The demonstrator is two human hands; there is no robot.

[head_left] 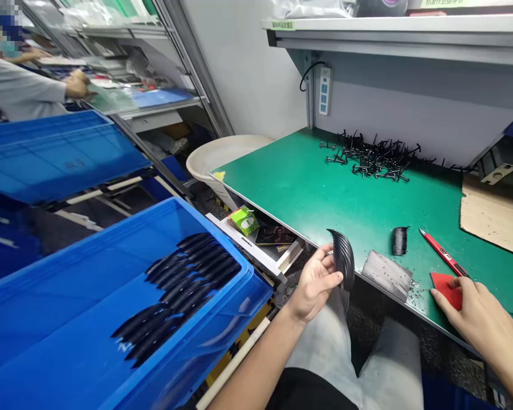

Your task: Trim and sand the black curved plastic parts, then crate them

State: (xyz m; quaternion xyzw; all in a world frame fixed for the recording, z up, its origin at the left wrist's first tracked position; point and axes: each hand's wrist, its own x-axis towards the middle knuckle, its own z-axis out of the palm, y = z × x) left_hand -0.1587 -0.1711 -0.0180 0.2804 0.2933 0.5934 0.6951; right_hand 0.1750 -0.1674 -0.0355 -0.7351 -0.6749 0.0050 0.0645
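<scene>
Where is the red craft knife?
In the head view, the red craft knife lies on the green bench mat toward the right, just past the right hand and beside a small black coiled bundle.

A curved black ribbed bundle [344, 259] raised in the left hand [316, 285] stands at the bench edge, with the rim of a blue plastic crate [220, 242] close on that hand's left. Toward the right hand [474, 316], a grey pad [387, 275], a small black coil [400, 240] and a red utility knife [442, 253] lie in the path along the green mat [325, 193]. Farther in, a hand could pass over the mat up to a heap of black plastic parts [376, 159].
</scene>
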